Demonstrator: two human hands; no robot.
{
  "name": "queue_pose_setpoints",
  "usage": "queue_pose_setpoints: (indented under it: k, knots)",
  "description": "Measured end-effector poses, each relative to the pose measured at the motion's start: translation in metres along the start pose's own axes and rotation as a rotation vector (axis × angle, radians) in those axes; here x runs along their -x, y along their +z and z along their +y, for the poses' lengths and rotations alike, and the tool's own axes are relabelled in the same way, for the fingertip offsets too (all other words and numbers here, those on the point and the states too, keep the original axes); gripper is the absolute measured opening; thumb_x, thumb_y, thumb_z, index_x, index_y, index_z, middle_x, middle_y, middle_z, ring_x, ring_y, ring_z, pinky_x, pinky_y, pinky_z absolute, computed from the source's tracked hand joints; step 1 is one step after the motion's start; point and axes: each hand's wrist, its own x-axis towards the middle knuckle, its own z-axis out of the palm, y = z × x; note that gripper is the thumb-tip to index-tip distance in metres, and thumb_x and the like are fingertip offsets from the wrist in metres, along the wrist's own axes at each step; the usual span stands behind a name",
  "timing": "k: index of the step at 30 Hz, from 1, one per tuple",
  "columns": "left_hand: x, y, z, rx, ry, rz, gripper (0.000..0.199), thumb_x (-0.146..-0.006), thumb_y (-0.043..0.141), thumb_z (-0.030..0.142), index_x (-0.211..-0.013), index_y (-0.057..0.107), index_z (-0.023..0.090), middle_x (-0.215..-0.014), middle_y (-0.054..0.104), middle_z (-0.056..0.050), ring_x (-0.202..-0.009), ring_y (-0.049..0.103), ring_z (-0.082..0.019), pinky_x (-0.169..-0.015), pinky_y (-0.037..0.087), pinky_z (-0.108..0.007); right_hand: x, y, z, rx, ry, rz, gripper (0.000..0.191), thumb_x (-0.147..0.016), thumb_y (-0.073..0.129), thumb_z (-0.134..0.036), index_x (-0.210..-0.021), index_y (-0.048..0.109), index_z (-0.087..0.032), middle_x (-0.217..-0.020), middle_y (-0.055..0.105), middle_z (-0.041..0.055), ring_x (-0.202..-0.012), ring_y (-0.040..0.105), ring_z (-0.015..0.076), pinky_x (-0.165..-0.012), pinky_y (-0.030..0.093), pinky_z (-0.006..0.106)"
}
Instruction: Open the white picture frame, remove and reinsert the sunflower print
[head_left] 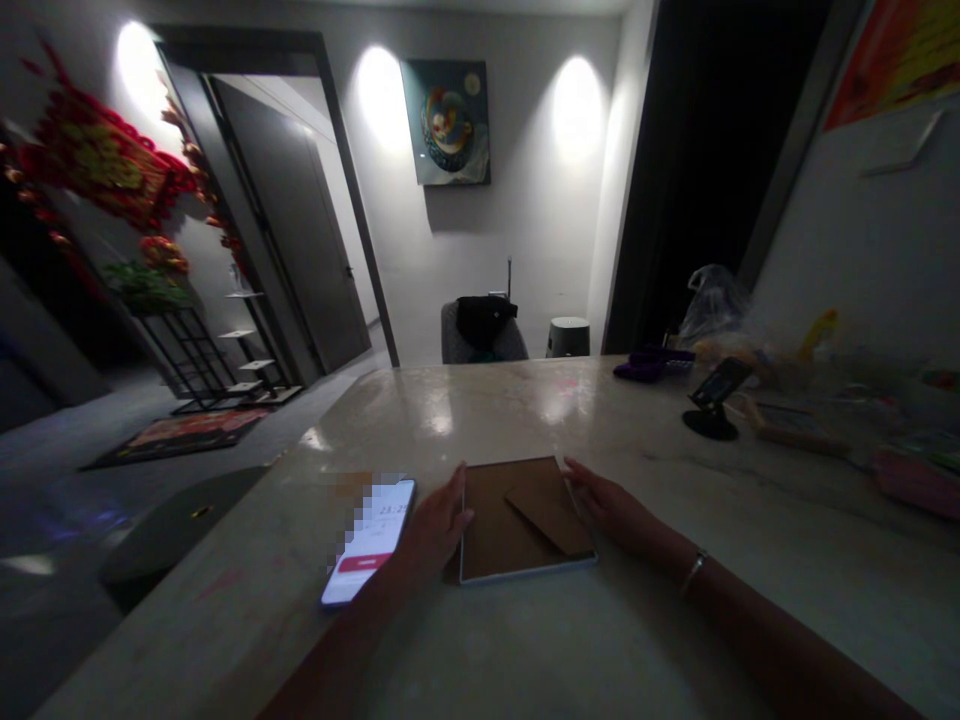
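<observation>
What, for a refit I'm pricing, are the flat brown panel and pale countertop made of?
The flat brown panel looks like matt kraft card, edged by a pale frame, material unclear. The pale polished countertop seems marble or engineered stone: glossy lamp reflections, faint grey veining.

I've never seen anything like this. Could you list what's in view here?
Marble counter: one, cream, foreground
Picture frame: one, brown back, on counter between hands
Smartphone: one, white screen, left of frame
Phone stand: one, black, counter's right side
Purple cloth: one, purple, counter's far end
Plastic bag: one, clear, behind stand
Painting: one, teal, back wall
Chair: one, grey, beyond counter
Soft bundle: one, black, on chair
Floral decoration: one, red, left wall
Left hand: one, bare, touching frame's left edge
Right hand: one, bare, touching frame's right edge
Bracelet: one, silver, right wrist
</observation>
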Motion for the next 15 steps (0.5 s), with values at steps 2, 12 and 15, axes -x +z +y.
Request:
queue_pose_setpoints:
  k: [2, 12, 15]
  knots:
    - [-0.0026, 0.0008, -0.0013, 0.016, 0.047, 0.171, 0.062, -0.083, 0.032, 0.022, -0.136, -0.001, 0.023, -0.114, 0.053, -0.008, -0.102, 0.050, -0.017, -0.086, 0.040, -0.037, -0.0012, 0.0020, 0.0024, 0.049, -0.021, 0.081, 0.054, -0.085, 0.031, -0.022, -0.136, 0.013, -0.022, -0.116, 0.054, 0.0108, -0.097, 0.056, 0.0186, -0.082, 0.045, 0.037]
    - [-0.0048, -0.0028, -0.0007, -0.108, 0.260, 0.428, 0.068, -0.082, 0.033, 0.014, -0.134, -0.009, 0.027, -0.081, 0.053, -0.001, -0.070, 0.050, -0.013, -0.066, 0.045, -0.029, -0.0016, 0.0039, -0.0032, 0.419, -0.376, 0.403, 0.058, -0.084, 0.031, -0.013, -0.135, 0.003, -0.020, -0.082, 0.056, 0.0074, -0.067, 0.052, 0.0170, -0.062, 0.045, 0.030]
    - [-0.0030, 0.0003, -0.0005, 0.009, 0.107, 0.185, 0.057, -0.081, 0.031, 0.015, -0.134, 0.014, 0.026, -0.082, 0.056, -0.002, -0.068, 0.052, -0.013, -0.065, 0.045, -0.029, 0.0002, 0.0092, 0.0025, 0.451, -0.313, 0.238, 0.056, -0.085, 0.029, -0.014, -0.136, 0.007, -0.019, -0.085, 0.057, 0.0090, -0.067, 0.053, 0.0175, -0.061, 0.045, 0.030]
